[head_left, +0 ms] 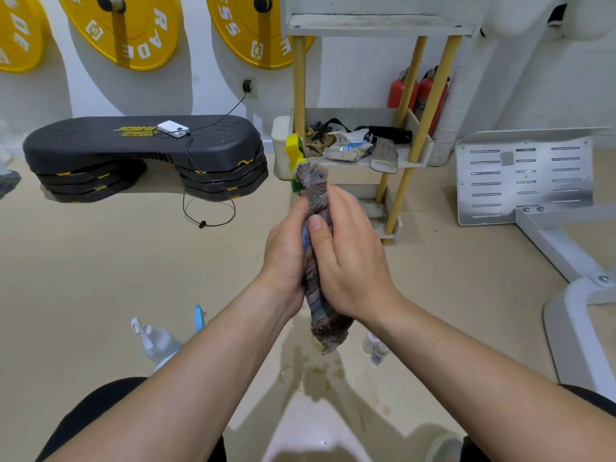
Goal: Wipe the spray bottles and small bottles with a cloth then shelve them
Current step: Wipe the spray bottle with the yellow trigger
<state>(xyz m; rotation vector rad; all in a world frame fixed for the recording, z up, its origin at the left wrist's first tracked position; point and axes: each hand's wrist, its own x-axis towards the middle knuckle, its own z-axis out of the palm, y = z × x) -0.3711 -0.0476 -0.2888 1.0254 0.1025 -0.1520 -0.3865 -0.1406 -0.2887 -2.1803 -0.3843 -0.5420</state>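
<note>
As we look down over the floor (100,278), both our hands meet in the middle of the view around a spray bottle (295,155) wrapped in a worn, striped cloth (320,315). Our left hand (286,258) curls round the bottle's body from the left. Our right hand (350,261) grips the cloth against it, with the thumb pressed flat on the fabric. Only the bottle's yellow and green spray head shows, above the cloth, and the cloth's loose end hangs below our wrists.

On the floor near our left forearm lies a clear spray bottle (156,341), with a blue spray head (199,316) just beside it. Two small bottles (375,348) stand by our right forearm, next to damp stains (320,368).

Beyond our hands stands the shelf (410,155), its middle tier cluttered with gloves, packets and straps. Left of it sits a black step platform (143,141) carrying a white charger (173,129). Yellow weight plates (133,31) hang on the wall. Red fire extinguishers (426,91) stand behind the shelf, and a white bench frame (566,261) stands to the right.
</note>
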